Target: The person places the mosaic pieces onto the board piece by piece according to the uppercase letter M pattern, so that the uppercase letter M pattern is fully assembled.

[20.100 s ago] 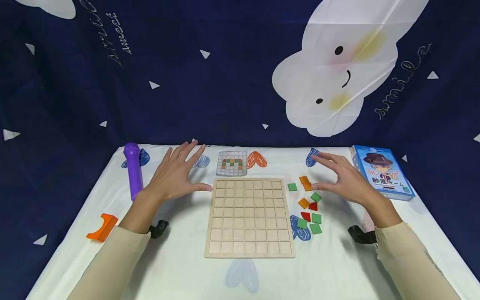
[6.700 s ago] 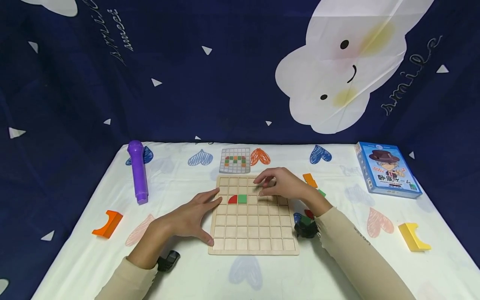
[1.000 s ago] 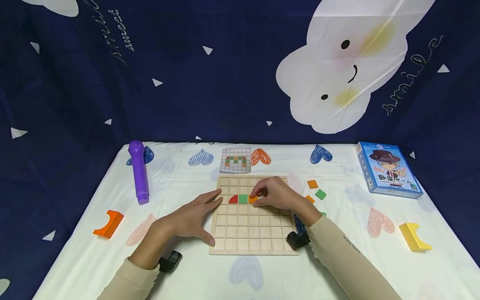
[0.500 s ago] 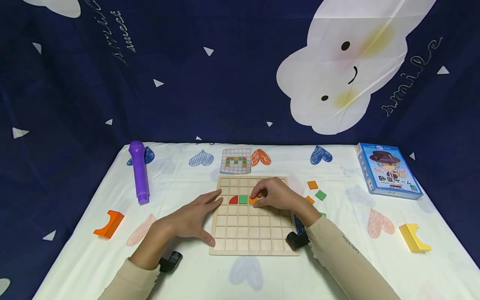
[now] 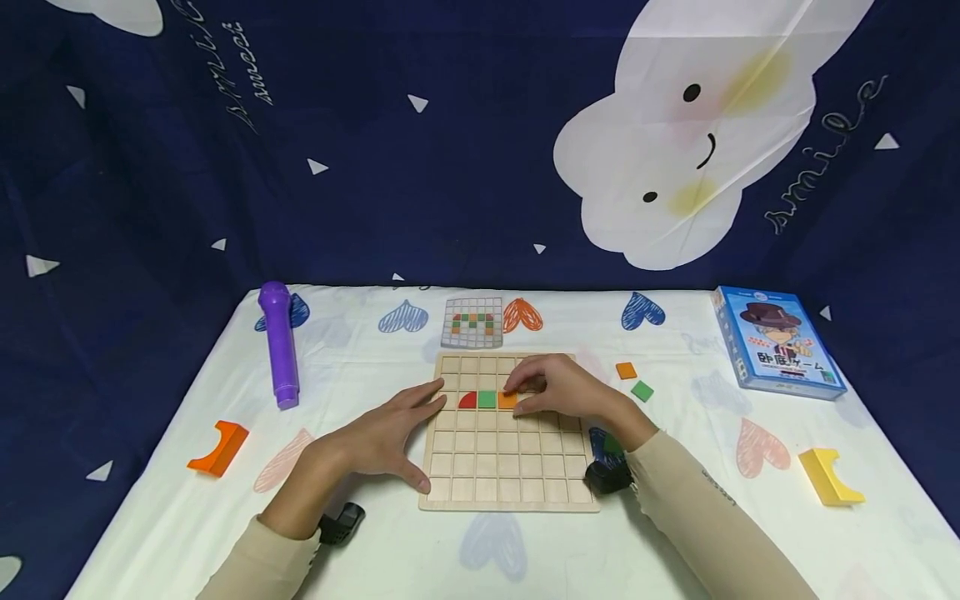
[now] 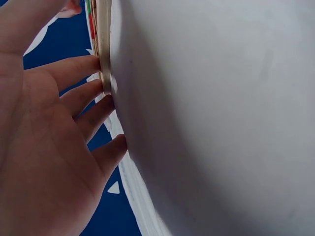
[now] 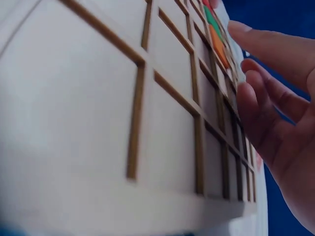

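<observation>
Currently, the right hand [image 5: 566,387] is over the grid board [image 5: 487,467], fingers bent and parted from the thumb, with nothing seen gripped. Its fingertips stand close to an orange tile [image 5: 507,400]; contact cannot be confirmed. The left hand [image 5: 382,429] is spread wide along the board's left edge, fingertips and thumb appearing to touch it, gripping nothing.

The orange tile lies in the board's third row from the far side, in line with a green tile [image 5: 487,400] and a red quarter-round tile [image 5: 468,401] to its left. Tiles are judged light, stiff, thin and rather smooth, best pinched by opposite edges. The board looks rigid and wooden, probably light enough to slide; its raised rim is the sound hold.

Just beyond the board's far edge lies a pattern card [image 5: 472,323]. Right of the board lie loose tiles [image 5: 626,370]. Farther out are a purple microphone [image 5: 279,346] to its left and a blue box [image 5: 778,342] to its right.
</observation>
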Motion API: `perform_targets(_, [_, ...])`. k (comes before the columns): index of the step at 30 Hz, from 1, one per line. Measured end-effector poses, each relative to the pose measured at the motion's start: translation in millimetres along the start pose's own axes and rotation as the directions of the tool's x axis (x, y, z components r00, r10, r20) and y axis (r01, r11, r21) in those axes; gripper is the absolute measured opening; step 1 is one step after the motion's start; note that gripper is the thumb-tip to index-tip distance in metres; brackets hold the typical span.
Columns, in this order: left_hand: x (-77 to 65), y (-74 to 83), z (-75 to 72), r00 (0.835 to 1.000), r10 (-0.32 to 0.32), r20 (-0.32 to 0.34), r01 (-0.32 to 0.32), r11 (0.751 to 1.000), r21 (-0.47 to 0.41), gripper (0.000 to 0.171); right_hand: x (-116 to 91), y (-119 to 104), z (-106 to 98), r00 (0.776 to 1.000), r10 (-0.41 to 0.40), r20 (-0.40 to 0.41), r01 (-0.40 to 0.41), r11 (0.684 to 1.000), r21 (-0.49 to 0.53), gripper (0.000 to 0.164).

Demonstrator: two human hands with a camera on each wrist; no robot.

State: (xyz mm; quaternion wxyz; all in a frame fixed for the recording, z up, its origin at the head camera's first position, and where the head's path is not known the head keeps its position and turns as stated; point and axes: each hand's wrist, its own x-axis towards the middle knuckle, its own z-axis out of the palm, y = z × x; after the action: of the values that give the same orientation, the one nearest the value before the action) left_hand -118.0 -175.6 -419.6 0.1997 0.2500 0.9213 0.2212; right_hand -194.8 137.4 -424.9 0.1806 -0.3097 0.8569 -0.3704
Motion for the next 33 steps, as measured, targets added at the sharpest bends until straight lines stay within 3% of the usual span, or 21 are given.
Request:
perform_targets(14, [-0.5,2.7,-0.2,1.0,0.012,-0.002,-0.012,1.0,-0.007,0.123,-39.5,10.0,-29.2,0.994,0.08,-0.079,-0.08,0.997,0.003,0.038])
perform_targets(24, [-0.4,1.7,-1.0,1.0,0.022,-0.007,-0.022,1.0,-0.003,0.123,-82.1,35.3,-55.4,0.976,0.167,-0.143,-0.165,0.986,0.024,0.039])
perform_targets(28, [-1.2,1.0,-0.9,1.0,0.027,-0.005,-0.027,1.0,-0.003,0.123,-94.9,44.9,-65.6,0.966,0.17,-0.194,-0.176,0.984,-0.014,0.04])
perform_targets(33, [-1.9,0.6,-1.0,0.999,0.031,-0.004,-0.031,0.999,-0.006,0.123,-110.0,56.1,-76.0,0.957,0.187,-0.223,-0.189,0.982,0.016,0.039])
